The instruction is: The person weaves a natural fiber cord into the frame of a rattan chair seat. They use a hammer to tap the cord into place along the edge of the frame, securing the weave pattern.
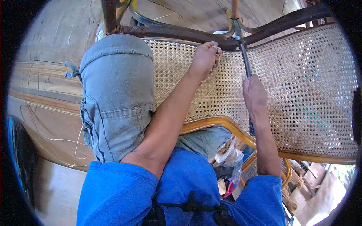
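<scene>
In my right hand (255, 96), closed round its grip, is a hammer (246, 62) with a dark shaft. Its small shiny head lies against the dark wooden rail (177, 33) near a joint of the chair frame. My left hand (205, 58) is closed in a pinch at the same rail, just left of the hammer head. What its fingers hold is too small to make out. Woven cane webbing (301, 90) spreads under both hands and meets the rail along its far edge. A curved, honey-coloured wooden rail (211, 121) borders its near side.
My bent left knee in grey trousers (118, 75) rests beside the webbing. Loose cane strands (73, 162) lie on the wooden floor (49, 94) at left. Below the near rail are a plastic bag (229, 156), a clear bottle (236, 172) and scraps. A dark rounded object (20, 158) stands far left.
</scene>
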A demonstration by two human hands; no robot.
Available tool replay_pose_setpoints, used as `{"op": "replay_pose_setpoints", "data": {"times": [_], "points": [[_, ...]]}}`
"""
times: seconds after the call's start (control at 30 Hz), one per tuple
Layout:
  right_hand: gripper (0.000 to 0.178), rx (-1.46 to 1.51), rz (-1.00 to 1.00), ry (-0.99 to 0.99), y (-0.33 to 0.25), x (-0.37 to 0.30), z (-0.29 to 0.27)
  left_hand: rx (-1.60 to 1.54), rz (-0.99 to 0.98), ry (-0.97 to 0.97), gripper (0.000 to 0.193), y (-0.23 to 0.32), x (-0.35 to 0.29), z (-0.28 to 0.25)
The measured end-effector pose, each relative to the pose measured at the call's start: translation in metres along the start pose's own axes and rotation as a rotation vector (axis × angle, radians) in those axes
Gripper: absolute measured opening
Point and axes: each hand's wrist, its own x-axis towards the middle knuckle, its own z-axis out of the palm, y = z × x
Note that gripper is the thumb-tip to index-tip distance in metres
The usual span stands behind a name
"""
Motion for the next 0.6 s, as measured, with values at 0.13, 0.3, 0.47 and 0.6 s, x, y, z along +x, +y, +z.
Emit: {"op": "replay_pose_setpoints", "data": {"times": [0.13, 0.3, 0.47, 0.6], "points": [[0.028, -0.041, 0.068, -0.048, 0.008, 0.003, 0.004, 0.026, -0.010, 0.005, 0.020, -0.003, 0.004, -0.002], [0.028, -0.016, 0.026, -0.011, 0.012, 0.004, 0.011, 0.058, -0.004, 0.014, 0.016, -0.002, 0.003, -0.001], [0.026, 0.043, 0.116, -0.087, -0.005, 0.002, 0.004, 0.145, -0.009, 0.045, 0.018, 0.000, -0.004, 0.002], [0.025, 0.223, -0.048, -0.001, -0.035, -0.007, 0.013, 0.400, 0.084, -0.097, 0.021, -0.006, -0.005, 0.000]]}}
